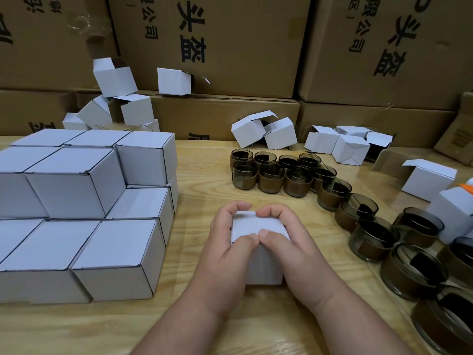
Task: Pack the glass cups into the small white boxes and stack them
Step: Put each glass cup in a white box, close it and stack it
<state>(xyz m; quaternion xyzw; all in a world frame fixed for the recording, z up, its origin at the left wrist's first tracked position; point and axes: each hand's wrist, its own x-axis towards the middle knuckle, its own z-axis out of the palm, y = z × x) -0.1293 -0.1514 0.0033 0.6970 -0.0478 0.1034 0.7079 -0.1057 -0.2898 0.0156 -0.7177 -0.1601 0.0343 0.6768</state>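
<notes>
While both hands grip it, left hand and right hand curled round its sides with thumbs on the closed top, a small white box stands on the desk, between stacked boxes and glass cups.

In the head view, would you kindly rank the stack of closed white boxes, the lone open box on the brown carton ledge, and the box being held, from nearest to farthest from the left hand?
1. Held white box, gripped by the left hand itself, centre.
2. Stack of closed white boxes, just to its left.
3. Lone open box, far back on the carton ledge.
</notes>
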